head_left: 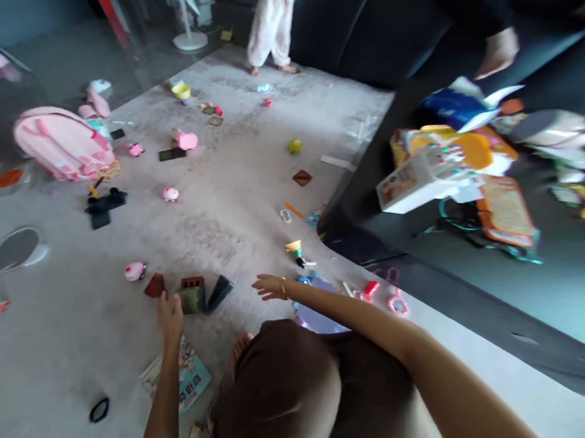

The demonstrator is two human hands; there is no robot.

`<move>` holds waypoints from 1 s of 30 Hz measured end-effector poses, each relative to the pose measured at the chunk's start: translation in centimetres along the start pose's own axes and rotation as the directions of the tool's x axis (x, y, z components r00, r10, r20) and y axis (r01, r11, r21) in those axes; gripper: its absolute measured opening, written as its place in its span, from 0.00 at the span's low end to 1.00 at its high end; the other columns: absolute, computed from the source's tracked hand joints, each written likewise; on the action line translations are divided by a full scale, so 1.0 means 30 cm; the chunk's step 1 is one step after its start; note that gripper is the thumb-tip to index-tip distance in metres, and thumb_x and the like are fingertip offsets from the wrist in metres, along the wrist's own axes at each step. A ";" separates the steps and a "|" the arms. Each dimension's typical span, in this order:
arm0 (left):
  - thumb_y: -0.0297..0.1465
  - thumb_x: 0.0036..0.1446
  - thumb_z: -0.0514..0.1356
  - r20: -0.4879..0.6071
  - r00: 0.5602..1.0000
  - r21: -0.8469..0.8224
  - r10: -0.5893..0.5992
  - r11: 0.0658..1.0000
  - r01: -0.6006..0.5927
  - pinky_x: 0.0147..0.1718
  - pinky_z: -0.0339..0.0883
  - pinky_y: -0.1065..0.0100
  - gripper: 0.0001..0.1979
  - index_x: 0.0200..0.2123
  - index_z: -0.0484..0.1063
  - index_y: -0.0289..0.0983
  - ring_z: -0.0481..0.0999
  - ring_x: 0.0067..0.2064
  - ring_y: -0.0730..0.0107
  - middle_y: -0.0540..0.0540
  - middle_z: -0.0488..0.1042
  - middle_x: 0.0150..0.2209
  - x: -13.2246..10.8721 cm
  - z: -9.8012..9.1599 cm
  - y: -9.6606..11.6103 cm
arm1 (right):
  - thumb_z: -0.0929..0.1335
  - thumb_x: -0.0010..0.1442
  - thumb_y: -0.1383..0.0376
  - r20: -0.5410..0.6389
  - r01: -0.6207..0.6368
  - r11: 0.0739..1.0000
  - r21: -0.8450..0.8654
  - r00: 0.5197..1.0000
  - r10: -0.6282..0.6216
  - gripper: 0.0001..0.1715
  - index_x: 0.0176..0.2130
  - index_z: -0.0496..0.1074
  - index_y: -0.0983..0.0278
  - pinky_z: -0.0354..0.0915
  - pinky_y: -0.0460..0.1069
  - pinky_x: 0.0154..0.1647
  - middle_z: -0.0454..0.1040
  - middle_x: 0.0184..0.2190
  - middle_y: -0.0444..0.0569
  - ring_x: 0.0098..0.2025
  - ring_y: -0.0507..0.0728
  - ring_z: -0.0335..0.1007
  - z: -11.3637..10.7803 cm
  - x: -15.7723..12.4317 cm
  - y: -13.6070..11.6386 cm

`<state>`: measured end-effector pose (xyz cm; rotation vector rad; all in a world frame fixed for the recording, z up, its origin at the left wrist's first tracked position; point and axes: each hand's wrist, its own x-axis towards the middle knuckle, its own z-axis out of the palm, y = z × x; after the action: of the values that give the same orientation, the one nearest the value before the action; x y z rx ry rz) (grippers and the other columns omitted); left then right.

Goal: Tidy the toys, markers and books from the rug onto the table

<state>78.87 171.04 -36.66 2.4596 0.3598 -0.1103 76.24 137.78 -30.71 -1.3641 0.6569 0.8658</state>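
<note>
My left hand is low over the carpet, its fingertips closed against a small reddish-brown piece; blur hides the exact grip. Just right of it lie a slotted brown block, an olive-green piece and a dark flat piece. My right hand is held out above the carpet with fingers apart and nothing in it. Near that wrist a lilac board lies partly under my forearm. Below my left hand is a light-blue book, partly covered by the forearm.
Pink pig toys, a pink backpack and a round mirror-like disc lie scattered on the carpet. To the right, a dark sofa bears a white box. A person stands at the back; another person's hand reaches over the sofa.
</note>
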 end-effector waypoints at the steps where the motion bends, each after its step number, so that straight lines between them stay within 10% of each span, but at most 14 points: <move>1: 0.40 0.65 0.52 -0.026 0.999 -0.002 0.038 0.999 -0.038 0.63 0.55 0.46 0.26 0.61 0.62 0.32 0.55 0.68 0.48 0.30 0.58 0.65 -0.028 0.017 0.022 | 0.68 0.61 0.65 0.000 0.005 1.000 0.017 1.000 -0.005 0.14 0.47 0.71 0.61 0.71 0.51 0.45 0.76 0.45 0.52 0.42 0.53 0.75 -0.019 -0.013 0.006; 6: 0.47 0.62 0.48 0.108 0.933 -0.205 0.342 0.926 -0.316 0.64 0.57 0.52 0.28 0.58 0.65 0.35 0.62 0.66 0.54 0.34 0.65 0.62 -0.156 0.111 0.223 | 0.70 0.57 0.72 -0.083 0.067 0.996 0.057 0.995 -0.062 0.04 0.36 0.75 0.64 0.70 0.44 0.34 0.76 0.29 0.45 0.31 0.50 0.73 -0.112 -0.119 -0.057; 10: 0.48 0.61 0.49 0.304 0.731 -0.461 0.611 0.766 -0.448 0.56 0.68 0.54 0.24 0.48 0.71 0.38 0.72 0.56 0.55 0.36 0.73 0.53 -0.218 0.131 0.541 | 0.72 0.58 0.67 -0.137 0.368 0.927 0.067 0.924 -0.357 0.13 0.45 0.76 0.62 0.68 0.41 0.37 0.78 0.38 0.45 0.38 0.49 0.74 -0.256 -0.359 -0.115; 14: 0.46 0.62 0.53 0.277 0.489 -0.586 0.827 0.549 -0.596 0.55 0.68 0.54 0.20 0.50 0.70 0.39 0.74 0.53 0.56 0.39 0.74 0.52 -0.298 0.144 0.971 | 0.71 0.60 0.56 -0.323 0.717 0.693 -0.070 0.641 -0.696 0.23 0.52 0.73 0.63 0.69 0.47 0.45 0.78 0.44 0.50 0.45 0.54 0.75 -0.499 -0.711 -0.033; 17: 0.45 0.59 0.59 0.204 0.295 -0.623 0.933 0.357 -0.696 0.57 0.65 0.52 0.28 0.58 0.63 0.38 0.72 0.56 0.55 0.37 0.70 0.56 -0.403 0.229 1.290 | 0.67 0.62 0.57 -0.660 0.631 0.695 -0.344 0.364 -0.657 0.20 0.52 0.72 0.62 0.70 0.50 0.49 0.78 0.47 0.51 0.49 0.55 0.74 -0.735 -0.943 0.117; 19: 0.45 0.54 0.63 0.147 0.310 -0.645 0.939 0.329 -0.690 0.59 0.62 0.50 0.38 0.62 0.56 0.35 0.68 0.59 0.51 0.33 0.64 0.60 -0.483 0.329 1.459 | 0.66 0.62 0.62 -0.838 0.377 0.811 -0.447 0.141 -0.527 0.18 0.51 0.72 0.62 0.69 0.51 0.52 0.77 0.49 0.51 0.51 0.56 0.73 -0.901 -1.065 0.238; 23: 0.48 0.48 0.66 0.123 0.594 -0.631 0.795 0.524 -0.572 0.60 0.60 0.47 0.49 0.63 0.49 0.26 0.63 0.62 0.42 0.23 0.58 0.61 -0.611 0.543 1.635 | 0.65 0.59 0.68 -0.938 0.047 0.945 -0.325 -0.146 -0.315 0.26 0.57 0.67 0.65 0.59 0.58 0.63 0.67 0.60 0.58 0.64 0.62 0.60 -1.190 -1.245 0.464; 25: 0.50 0.48 0.65 0.039 0.627 -0.565 0.778 0.535 -0.628 0.60 0.58 0.46 0.50 0.63 0.49 0.26 0.62 0.63 0.40 0.23 0.58 0.61 -0.645 0.613 1.649 | 0.66 0.57 0.68 -0.943 0.001 0.959 -0.282 -0.186 -0.277 0.31 0.60 0.64 0.68 0.51 0.61 0.67 0.60 0.65 0.61 0.69 0.65 0.50 -1.294 -1.304 0.550; 30: 0.50 0.53 0.62 -0.192 0.520 -0.452 0.832 0.396 -0.800 0.63 0.54 0.49 0.46 0.64 0.50 0.25 0.60 0.64 0.42 0.24 0.59 0.61 -0.663 0.651 1.606 | 0.66 0.61 0.65 -0.949 -0.101 0.962 -0.254 -0.165 -0.268 0.21 0.52 0.72 0.71 0.53 0.61 0.65 0.68 0.58 0.64 0.65 0.67 0.56 -1.423 -1.343 0.655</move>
<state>73.62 118.06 -20.38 1.8308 -0.8199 0.3006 41.50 89.63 -13.22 -2.2117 1.6941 -0.6389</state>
